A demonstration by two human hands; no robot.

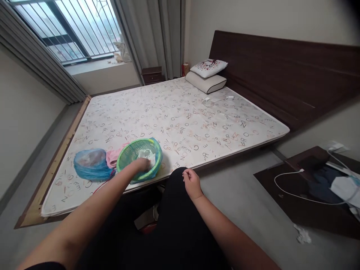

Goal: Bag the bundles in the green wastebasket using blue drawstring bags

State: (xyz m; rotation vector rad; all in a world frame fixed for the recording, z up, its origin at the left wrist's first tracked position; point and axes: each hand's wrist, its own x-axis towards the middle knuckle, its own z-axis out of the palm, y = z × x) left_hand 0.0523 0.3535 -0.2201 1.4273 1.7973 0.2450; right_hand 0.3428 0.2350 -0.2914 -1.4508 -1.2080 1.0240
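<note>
My left hand [142,164] reaches down inside a green plastic basket [122,162] lined with a blue bag. Its fingers are hidden at a crumpled white thing [147,153], cloth or paper, so whether they grip it I cannot tell. The basket stands tilted on the near edge of a mattress [157,120] printed with letters. Beside it on the left lie a pink cloth [112,157] and a tied-looking blue plastic bag [91,164] with indistinct contents. My right hand [192,182] rests on my knee, fingers curled in, holding nothing that shows.
A patterned pillow [208,68] lies on a beige cushion [205,81] by the dark headboard [267,75]. White cables are on the mattress. At right, a low dark table [300,191] bears a charging cable. Crumpled tissue [303,234] lies on the floor.
</note>
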